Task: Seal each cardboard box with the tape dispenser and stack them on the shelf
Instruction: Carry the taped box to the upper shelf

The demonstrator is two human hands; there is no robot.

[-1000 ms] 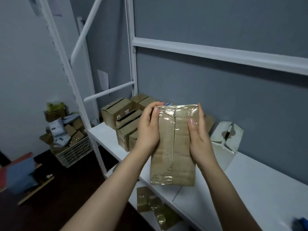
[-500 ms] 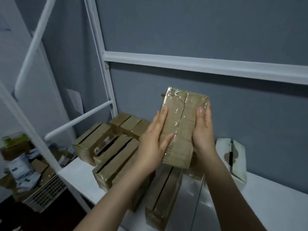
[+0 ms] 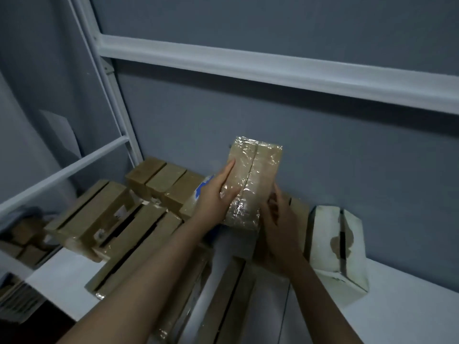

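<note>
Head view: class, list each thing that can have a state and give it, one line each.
Taped box: sealed in clear tape, held in both hands.
Left hand: holds the box's left edge.
Right hand: holds its lower right edge.
Brown boxes: lying side by side on the shelf.
White box: stained, resting on the shelf.

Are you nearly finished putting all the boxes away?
Done: many brown cardboard boxes already lie on the white shelf. In hand: a tape-wrapped brown cardboard box, held by the left hand and right hand above the pile, not yet set down. Left: placing it; the white box beside shows a dark slit, so it may need tape.
</note>
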